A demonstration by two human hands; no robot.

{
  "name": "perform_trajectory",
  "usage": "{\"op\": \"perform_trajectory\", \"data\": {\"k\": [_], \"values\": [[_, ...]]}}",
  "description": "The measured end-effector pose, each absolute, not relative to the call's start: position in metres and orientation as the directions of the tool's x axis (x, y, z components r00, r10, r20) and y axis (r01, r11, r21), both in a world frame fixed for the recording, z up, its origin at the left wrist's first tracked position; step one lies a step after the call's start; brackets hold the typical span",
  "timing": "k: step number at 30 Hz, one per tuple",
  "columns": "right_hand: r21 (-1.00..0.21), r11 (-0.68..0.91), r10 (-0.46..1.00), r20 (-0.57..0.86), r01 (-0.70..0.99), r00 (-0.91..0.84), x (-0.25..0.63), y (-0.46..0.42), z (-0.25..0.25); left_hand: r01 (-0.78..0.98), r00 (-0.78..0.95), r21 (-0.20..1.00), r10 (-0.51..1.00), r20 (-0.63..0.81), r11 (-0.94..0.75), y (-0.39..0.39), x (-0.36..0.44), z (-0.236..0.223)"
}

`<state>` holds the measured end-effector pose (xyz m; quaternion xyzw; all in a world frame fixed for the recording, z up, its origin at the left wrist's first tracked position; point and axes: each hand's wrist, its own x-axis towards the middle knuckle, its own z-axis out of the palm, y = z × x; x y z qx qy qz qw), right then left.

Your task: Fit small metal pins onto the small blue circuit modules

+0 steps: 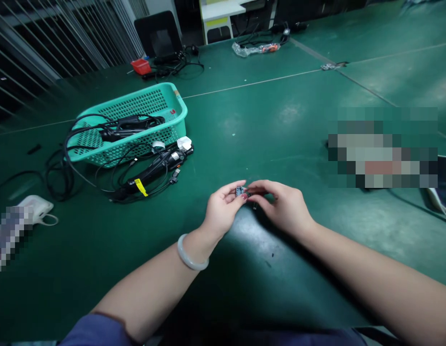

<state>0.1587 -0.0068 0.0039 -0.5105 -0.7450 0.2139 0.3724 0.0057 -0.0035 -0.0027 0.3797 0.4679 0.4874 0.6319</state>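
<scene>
Both of my hands meet over the middle of the green table (280,125). My left hand (223,207), with a pale bangle on its wrist, pinches a small grey-blue part (239,191) between thumb and fingertips. My right hand (280,204) is closed in a pinch on the same small part from the right side, and a thin dark piece sticks out under its fingers. What the part is I cannot make out; it is tiny and half hidden by the fingers.
A teal plastic basket (161,98) with black cables stands at the left. A black tool with a yellow tag (156,170) and tangled cords lies in front of it. A white object (37,207) sits far left, a red tray (141,66) and more cables at the back.
</scene>
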Motion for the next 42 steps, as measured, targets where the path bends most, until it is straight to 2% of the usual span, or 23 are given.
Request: {"op": "perform_trajectory", "data": {"k": [7,13,18,26,31,35,42], "values": [[-0.828,0.208,0.978,0.172,0.521,-0.117,0.1615,-0.0020,0.0023,-0.240,0.090,0.942,0.971,-0.219,0.235,-0.0042,0.0048,-0.0030],[-0.943,0.068,0.995,0.040,0.327,-0.091,0.1617,-0.0008,0.0043,-0.274,0.098,0.931,0.970,-0.222,0.241,-0.0052,0.0053,0.0014],[-0.982,0.012,0.995,-0.007,0.189,-0.100,0.1604,0.0005,0.0056,-0.269,0.133,0.934,0.969,-0.206,0.236,-0.0084,0.0085,0.0006],[-0.946,0.054,0.996,0.027,0.319,-0.087,0.1607,-0.0033,0.0069,-0.214,0.142,0.968,0.985,-0.102,0.131,-0.0109,0.0084,-0.0039],[-0.955,0.058,0.995,0.031,0.290,-0.098,0.1607,-0.0038,0.0103,-0.185,0.152,0.980,0.988,-0.040,0.068,-0.0122,0.0082,-0.0059],[-0.975,0.019,0.993,-0.008,0.222,-0.121,0.1606,-0.0023,0.0114,-0.176,0.178,0.982,0.983,-0.036,0.067,-0.0128,0.0077,-0.0057],[-0.959,0.082,0.991,0.050,0.272,-0.125,0.1600,-0.0028,0.0072,-0.226,0.172,0.968,0.982,-0.073,0.111,-0.0117,0.0088,-0.0018]]}}
